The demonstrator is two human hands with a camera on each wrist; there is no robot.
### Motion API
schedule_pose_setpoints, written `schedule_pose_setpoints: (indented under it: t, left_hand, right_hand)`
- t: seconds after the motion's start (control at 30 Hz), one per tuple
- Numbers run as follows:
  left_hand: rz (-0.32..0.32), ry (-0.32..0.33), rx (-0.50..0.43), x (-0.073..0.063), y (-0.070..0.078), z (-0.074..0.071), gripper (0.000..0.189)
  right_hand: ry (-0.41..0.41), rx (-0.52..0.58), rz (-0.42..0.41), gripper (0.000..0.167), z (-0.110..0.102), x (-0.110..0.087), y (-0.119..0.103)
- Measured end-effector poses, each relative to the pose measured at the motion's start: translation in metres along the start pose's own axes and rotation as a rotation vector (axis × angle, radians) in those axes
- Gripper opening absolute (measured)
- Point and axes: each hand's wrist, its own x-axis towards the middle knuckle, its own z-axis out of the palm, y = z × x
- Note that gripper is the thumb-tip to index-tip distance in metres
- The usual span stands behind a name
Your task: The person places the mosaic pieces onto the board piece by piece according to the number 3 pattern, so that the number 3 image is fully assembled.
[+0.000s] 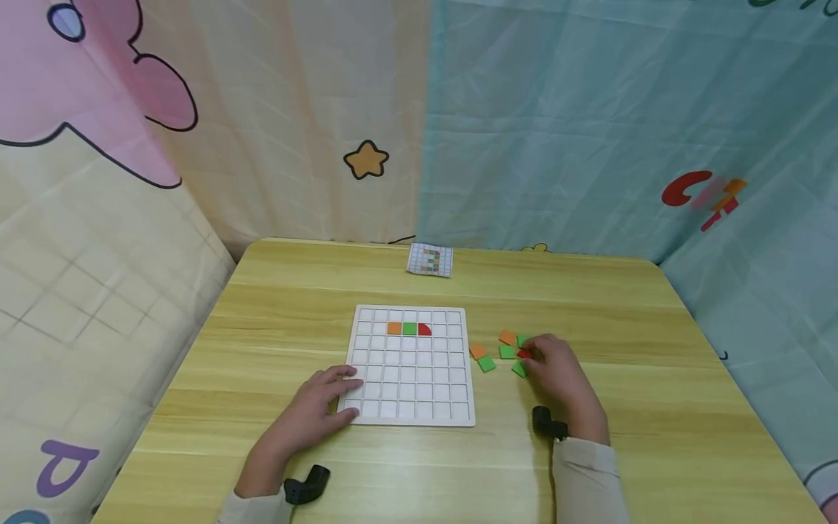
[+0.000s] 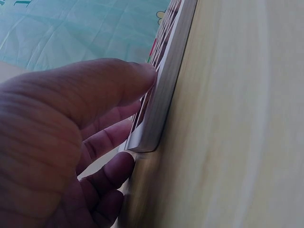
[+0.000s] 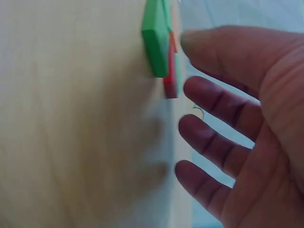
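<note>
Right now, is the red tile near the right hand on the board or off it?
Off: in the head view, the red tile lies right of the board, among loose tiles.

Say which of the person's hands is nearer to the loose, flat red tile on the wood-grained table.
The right hand, which is right at the loose, flat red tile. The left hand is farther off, at the left edge of the white gridded board.

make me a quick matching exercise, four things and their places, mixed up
1 left hand
2 right hand
3 patterned card
4 orange tile on the white board

a near the table's far edge
b left end of the three-tile row
c on the board's left edge
d at the loose tiles

Pairs: 1-c, 2-d, 3-a, 4-b
</note>
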Motion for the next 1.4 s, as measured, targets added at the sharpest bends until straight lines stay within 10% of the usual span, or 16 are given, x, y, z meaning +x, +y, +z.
schedule_pose_setpoints:
  t: [1.4]
  left_hand:
    - [0.006,0.013,-0.004,0.000,-0.001,0.001,0.043]
  right_hand:
    - [-0.125,-0.028,0.014,0.028,0.000,-0.013,-0.013]
